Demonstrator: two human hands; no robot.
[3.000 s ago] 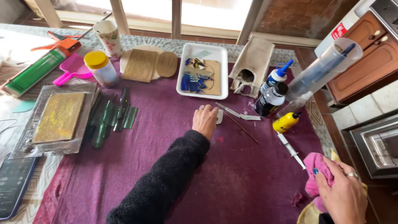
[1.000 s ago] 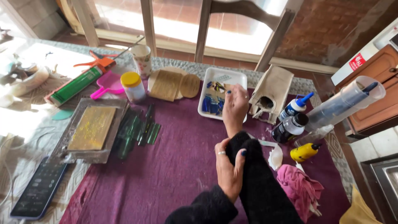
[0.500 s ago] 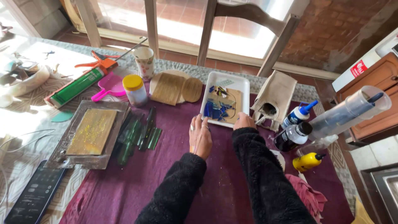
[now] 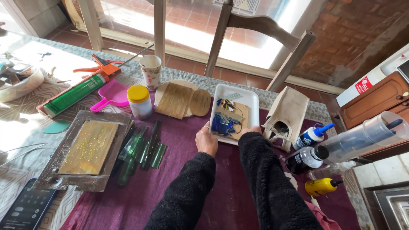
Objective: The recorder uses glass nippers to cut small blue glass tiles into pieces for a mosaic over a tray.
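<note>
Two hands at the near edge of a white rectangular tray (image 4: pixel 249 97), both in fuzzy black sleeves. Left hand (image 4: pixel 206 139) against the tray's near left corner, fingers (image 4: pixel 207 126) curled onto the rim, touching it. Right hand (image 4: pixel 252 129) mostly hidden behind its own sleeve, only the fingertips showing at the tray's near edge; cannot tell whether gripping or just resting there. Tray resting on the purple cloth (image 4: pixel 179 170) over the bench, toward the far middle, holding a small wooden board (image 4: pixel 239 111) with blue glass pieces (image 4: pixel 220 122) on and beside it.

Left of the tray: two gold-streaked flat pieces (image 4: pixel 174 100), one rectangular, one oval, then a yellow-lidded jar (image 4: pixel 139 101), a pink scoop (image 4: pixel 111 94) and a patterned paper cup (image 4: pixel 151 70). Further left, a caulking gun with a green tube (image 4: pixel 74 93). Near left, a grey framed panel with a gold glittered slab (image 4: pixel 85 150), green glass strips (image 4: pixel 142 150) just beside it, and a phone (image 4: pixel 26 209) at the bench corner.

Right of the tray: a small canvas bag (image 4: pixel 286 114), a white glue bottle with a blue tip (image 4: pixel 312 137), a dark bottle (image 4: pixel 304 159), a clear plastic tube (image 4: pixel 366 137) and a small yellow bottle (image 4: pixel 321 186).
</note>
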